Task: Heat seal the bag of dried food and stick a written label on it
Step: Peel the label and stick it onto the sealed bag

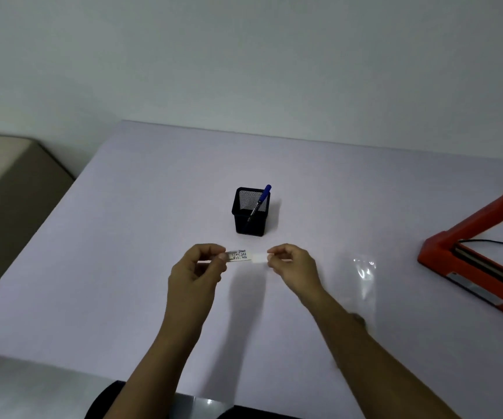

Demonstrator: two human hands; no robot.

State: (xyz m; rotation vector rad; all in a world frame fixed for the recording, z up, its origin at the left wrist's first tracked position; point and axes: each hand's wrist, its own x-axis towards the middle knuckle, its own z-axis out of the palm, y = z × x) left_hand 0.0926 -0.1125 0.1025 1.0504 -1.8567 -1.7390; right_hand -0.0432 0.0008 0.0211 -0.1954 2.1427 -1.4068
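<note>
Above white table (123,237), both hands' fingers (221,256) pinch label (241,256).

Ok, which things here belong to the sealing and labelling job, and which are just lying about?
For the job: label, pinched by left hand and right hand; clear bag; orange heat sealer; blue pen.
Lying about: black mesh pot holding the pen; beige furniture beside the table.

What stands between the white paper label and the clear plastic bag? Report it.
Nothing visible, apart from the right hand itself. Left hand and right hand pinch the white paper label above the white table; the clear plastic bag lies flat right of them. The black mesh pen cup stands farther back, off that path.
</note>
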